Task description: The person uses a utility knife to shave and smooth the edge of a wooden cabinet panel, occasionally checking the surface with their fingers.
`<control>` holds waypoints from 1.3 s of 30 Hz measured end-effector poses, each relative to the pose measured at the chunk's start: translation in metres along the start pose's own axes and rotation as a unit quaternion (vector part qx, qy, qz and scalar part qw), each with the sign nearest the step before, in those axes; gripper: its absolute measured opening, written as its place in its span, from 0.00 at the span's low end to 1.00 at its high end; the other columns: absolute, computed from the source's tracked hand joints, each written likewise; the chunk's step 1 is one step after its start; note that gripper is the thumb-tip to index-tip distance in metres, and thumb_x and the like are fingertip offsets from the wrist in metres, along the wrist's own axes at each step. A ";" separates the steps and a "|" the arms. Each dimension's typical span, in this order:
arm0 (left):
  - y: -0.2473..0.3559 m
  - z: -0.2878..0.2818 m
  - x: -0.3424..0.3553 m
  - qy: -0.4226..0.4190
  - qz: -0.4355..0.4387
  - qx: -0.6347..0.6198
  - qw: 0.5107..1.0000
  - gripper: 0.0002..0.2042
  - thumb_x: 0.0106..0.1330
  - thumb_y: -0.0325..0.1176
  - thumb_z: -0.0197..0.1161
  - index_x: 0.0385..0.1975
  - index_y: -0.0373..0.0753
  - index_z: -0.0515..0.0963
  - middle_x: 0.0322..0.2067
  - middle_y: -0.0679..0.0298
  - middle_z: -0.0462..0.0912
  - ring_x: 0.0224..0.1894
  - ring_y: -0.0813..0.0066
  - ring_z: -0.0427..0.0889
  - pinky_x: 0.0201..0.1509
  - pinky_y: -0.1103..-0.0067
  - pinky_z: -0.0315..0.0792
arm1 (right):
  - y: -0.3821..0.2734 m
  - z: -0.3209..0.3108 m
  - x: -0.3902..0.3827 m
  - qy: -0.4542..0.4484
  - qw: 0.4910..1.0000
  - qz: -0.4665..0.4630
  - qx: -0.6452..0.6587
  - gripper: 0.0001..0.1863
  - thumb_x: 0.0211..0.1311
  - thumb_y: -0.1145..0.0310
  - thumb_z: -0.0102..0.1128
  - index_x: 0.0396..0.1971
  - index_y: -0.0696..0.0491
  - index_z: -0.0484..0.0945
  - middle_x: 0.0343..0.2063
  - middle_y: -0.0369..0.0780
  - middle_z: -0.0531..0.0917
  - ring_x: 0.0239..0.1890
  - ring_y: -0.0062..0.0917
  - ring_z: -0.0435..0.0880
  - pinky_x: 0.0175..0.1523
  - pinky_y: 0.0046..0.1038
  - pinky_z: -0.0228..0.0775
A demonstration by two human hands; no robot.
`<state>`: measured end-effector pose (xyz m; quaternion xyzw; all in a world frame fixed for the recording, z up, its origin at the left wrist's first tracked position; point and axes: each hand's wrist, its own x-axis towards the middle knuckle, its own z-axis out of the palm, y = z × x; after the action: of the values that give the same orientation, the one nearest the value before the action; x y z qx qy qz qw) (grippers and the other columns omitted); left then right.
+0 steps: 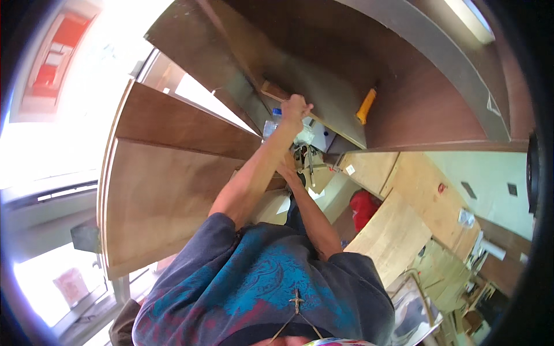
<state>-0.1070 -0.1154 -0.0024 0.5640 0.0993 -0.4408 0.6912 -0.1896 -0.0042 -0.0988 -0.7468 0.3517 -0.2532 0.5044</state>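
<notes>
My left hand [296, 108] reaches up and forward, its fingers curled over a narrow wooden strip [274, 91] along the edge of a brown panel. Lower down and partly behind my left forearm is my right hand [285, 165]; its fingers are mostly hidden. Close by my left wrist stand a clear plastic bottle with a blue cap [277, 112] and some crumpled clear plastic [306, 135]. Several dark metal tools [310, 161] lie just right of my right hand. On the brown panel to the right rests a yellow-handled tool [365, 107], apparently a utility knife.
Large brown boards [167, 190] stand at my left beside bright windows. A curved grey-edged panel [438, 46] arches overhead at the right. Light plywood sheets [395, 228], a red item [362, 209] and a cluttered lower area [479, 300] are to the right.
</notes>
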 end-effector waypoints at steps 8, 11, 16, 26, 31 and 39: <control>-0.012 0.011 0.005 0.046 -0.004 0.018 0.999 0.21 0.51 0.25 0.51 0.47 0.28 0.62 0.35 0.57 0.69 0.30 0.69 0.76 0.36 0.74 0.81 | -0.046 0.025 0.060 0.023 0.933 0.112 0.341 0.24 0.59 0.50 0.64 0.45 0.53 0.75 0.38 0.38 0.80 0.42 0.29 0.77 0.50 0.29 0.66; -0.019 0.017 0.010 0.056 0.026 0.029 0.998 0.24 0.52 0.26 0.51 0.51 0.27 0.61 0.41 0.57 0.69 0.35 0.69 0.75 0.41 0.70 0.81 | -0.049 0.028 0.069 0.021 0.910 0.170 0.377 0.23 0.60 0.50 0.60 0.46 0.51 0.74 0.39 0.36 0.79 0.38 0.21 0.77 0.42 0.27 0.69; -0.025 0.024 0.011 0.117 0.081 0.009 0.990 0.07 0.50 0.26 0.53 0.15 0.37 0.64 0.21 0.62 0.68 0.27 0.65 0.76 0.39 0.73 0.79 | -0.070 0.038 0.081 0.016 0.815 0.204 0.542 0.24 0.59 0.48 0.60 0.49 0.49 0.73 0.40 0.34 0.78 0.38 0.18 0.76 0.38 0.26 0.71; -0.026 0.019 0.011 0.085 0.080 0.040 0.992 0.18 0.52 0.24 0.52 0.45 0.35 0.63 0.37 0.62 0.69 0.34 0.71 0.72 0.43 0.68 0.80 | -0.045 0.080 0.099 0.056 0.896 0.195 0.395 0.28 0.59 0.50 0.62 0.49 0.57 0.70 0.39 0.39 0.77 0.38 0.24 0.75 0.44 0.28 0.69; -0.027 0.021 0.008 0.071 0.062 0.017 0.995 0.22 0.54 0.24 0.54 0.51 0.36 0.64 0.41 0.62 0.71 0.35 0.72 0.74 0.43 0.64 0.80 | -0.040 0.075 0.098 0.066 0.939 0.184 0.282 0.29 0.58 0.51 0.62 0.50 0.58 0.69 0.38 0.43 0.78 0.40 0.30 0.77 0.45 0.33 0.68; -0.020 0.038 -0.012 0.099 0.089 0.030 0.991 0.09 0.52 0.24 0.51 0.34 0.41 0.68 0.22 0.67 0.68 0.22 0.76 0.69 0.42 0.68 0.79 | -0.060 0.066 0.100 0.063 0.919 0.214 0.325 0.29 0.60 0.52 0.60 0.51 0.59 0.68 0.43 0.46 0.77 0.43 0.32 0.76 0.47 0.36 0.67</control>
<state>-0.1418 -0.1416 0.0043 0.6321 0.1037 -0.3223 0.6970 -0.0625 -0.0302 -0.0645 -0.4313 0.4323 -0.2859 0.7385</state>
